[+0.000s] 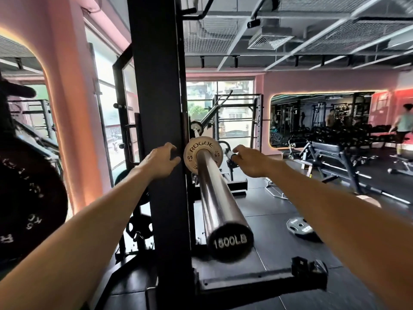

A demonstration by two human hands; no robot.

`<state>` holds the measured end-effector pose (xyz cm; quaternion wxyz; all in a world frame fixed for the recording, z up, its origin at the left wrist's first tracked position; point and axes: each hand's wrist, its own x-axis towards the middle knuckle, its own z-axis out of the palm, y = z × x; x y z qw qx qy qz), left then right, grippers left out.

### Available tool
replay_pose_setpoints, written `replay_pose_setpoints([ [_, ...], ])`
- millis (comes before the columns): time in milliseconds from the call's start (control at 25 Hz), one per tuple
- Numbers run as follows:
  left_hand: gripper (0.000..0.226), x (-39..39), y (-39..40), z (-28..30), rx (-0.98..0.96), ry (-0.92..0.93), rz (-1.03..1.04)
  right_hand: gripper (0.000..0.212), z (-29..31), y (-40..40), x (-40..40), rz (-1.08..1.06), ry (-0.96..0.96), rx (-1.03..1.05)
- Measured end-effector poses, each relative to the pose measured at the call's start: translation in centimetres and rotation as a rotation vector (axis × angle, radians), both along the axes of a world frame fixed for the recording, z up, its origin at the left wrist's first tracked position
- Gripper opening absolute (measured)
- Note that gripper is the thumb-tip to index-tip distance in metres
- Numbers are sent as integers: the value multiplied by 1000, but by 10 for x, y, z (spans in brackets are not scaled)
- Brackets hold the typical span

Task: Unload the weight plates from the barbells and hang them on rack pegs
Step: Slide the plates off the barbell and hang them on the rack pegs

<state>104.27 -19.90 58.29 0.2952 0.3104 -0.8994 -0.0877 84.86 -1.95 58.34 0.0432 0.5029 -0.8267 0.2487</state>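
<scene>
Nearest the camera, the black end cap marked "1500LB" closed off the polished steel barbell sleeve (214, 193), which ran away bare toward a small pale round change plate lettered "ROGUE" (203, 155) seated at its inner end. A broad black steel rack upright (161, 130) stood just left of the sleeve, leaving almost no room on that side; to the right the space was free. The left hand (159, 161) reached past the upright, fingers curled beside the plate's left edge; whether it gripped anything could not be told. The right hand (248, 159) pinched a small dark collar-like piece (231, 155) just right of the plate. At far left a large black bumper plate (29, 202) hung close. On the dark rubber floor (268, 209) lay a black gripped plate (301, 228); beyond stood a black adjustable bench (330, 157).
</scene>
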Motion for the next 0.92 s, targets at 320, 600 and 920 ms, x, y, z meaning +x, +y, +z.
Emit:
replay_pose_setpoints([
  [320, 28, -74, -43, 5, -11, 20, -53, 32, 2, -92, -29, -6, -12, -22],
  [600, 12, -76, -36, 2, 29, 50, 24, 21, 2, -90, -28, -5, -4, -109],
  [920, 10, -31, 23, 4, -6, 38, 30, 16, 3, -22, 11, 112, -190, -160],
])
